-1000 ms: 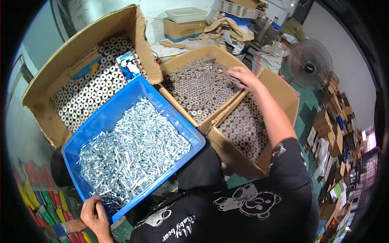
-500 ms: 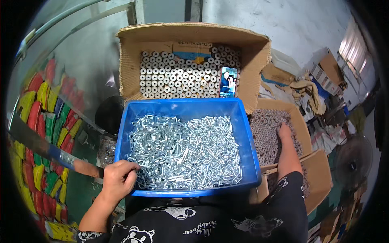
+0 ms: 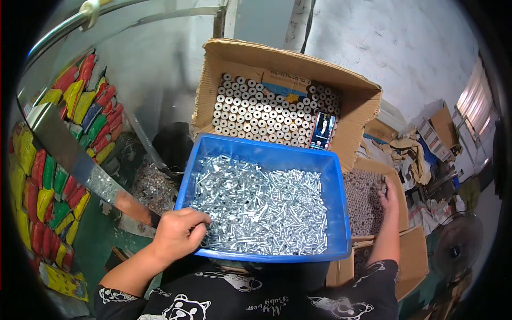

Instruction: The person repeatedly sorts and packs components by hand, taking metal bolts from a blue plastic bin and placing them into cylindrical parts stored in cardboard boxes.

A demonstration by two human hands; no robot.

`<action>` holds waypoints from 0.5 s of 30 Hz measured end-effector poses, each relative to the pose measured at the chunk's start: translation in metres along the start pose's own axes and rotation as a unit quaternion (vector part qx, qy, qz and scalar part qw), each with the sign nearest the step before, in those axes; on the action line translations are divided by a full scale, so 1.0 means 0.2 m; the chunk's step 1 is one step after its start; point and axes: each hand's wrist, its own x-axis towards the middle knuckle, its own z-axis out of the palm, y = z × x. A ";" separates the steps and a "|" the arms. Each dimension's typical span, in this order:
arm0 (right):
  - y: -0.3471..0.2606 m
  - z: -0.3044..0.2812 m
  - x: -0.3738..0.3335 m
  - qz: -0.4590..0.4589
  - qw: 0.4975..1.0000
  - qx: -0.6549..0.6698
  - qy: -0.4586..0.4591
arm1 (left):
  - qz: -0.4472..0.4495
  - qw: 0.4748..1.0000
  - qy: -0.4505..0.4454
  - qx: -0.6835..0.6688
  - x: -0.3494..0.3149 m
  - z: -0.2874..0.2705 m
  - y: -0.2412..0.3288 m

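A blue plastic tub (image 3: 269, 258) full of small shiny metal pins (image 3: 261, 205) is in front of me. My left hand (image 3: 181, 232) rests at its left edge, thumb and fingers pinched together by the pins; what they hold, if anything, is too small to make out. Over on the right, a lower cardboard box (image 3: 401, 213) holds many small grey pieces with centre holes (image 3: 362, 205). My right hand (image 3: 391, 196) is at that box's right side, fingers curled beside the pieces. Something greyish shows by the fingertips, but I cannot make it out.
Behind the tub, a tilted cardboard box (image 3: 290, 58) holds rows of holed round pieces (image 3: 256, 114) and a lit phone (image 3: 322, 130). A shiny metal strip (image 3: 96, 176) slants toward my left hand. Colourful packets (image 3: 45, 176) are stacked left; a fan (image 3: 456, 248) stands right.
My view has turned, so the tub and boxes sit further right and tilted. My right hand has shifted from among the grey pieces toward their right edge, with its fingers now showing. My left stays pinched.
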 end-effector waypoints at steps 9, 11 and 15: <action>-0.24 2.23 -0.25 -0.399 0.715 -0.516 -0.253 | 0.056 0.997 -0.001 -0.055 -0.10 -0.01 -0.10; -0.15 2.37 -0.03 -0.378 0.664 -0.619 -0.180 | 0.063 0.996 -0.061 -0.037 -0.10 0.07 -0.12; 0.38 3.10 -0.18 -0.289 0.530 -0.756 -0.253 | 0.065 0.997 -0.007 -0.039 -0.04 0.20 -0.16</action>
